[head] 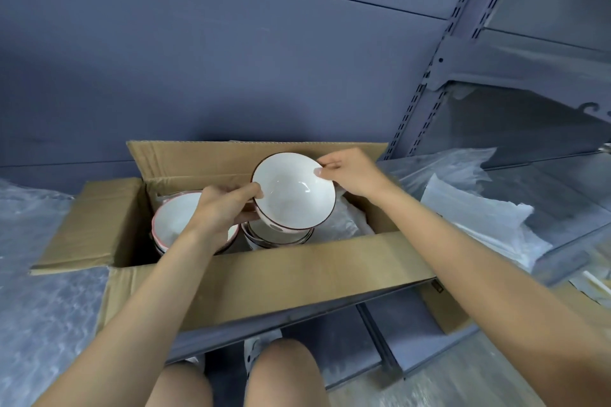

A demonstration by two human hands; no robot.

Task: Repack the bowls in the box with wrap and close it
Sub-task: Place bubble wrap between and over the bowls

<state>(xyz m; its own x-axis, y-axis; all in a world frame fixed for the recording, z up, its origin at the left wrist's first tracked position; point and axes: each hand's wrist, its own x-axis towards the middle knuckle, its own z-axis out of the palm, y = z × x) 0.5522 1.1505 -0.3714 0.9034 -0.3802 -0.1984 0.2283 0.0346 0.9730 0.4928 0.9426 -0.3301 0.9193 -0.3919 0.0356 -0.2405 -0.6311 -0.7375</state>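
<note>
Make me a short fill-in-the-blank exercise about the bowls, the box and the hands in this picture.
1. Both hands hold a white bowl with a dark ____ above the stack in the box.
2. The left hand and right hand grip the bowl on ____ sides.
3. The flaps of the cardboard box are ____.
4. The bowl under the left hand has a ____ rim.

Missing words: rim; opposite; open; pink
</note>
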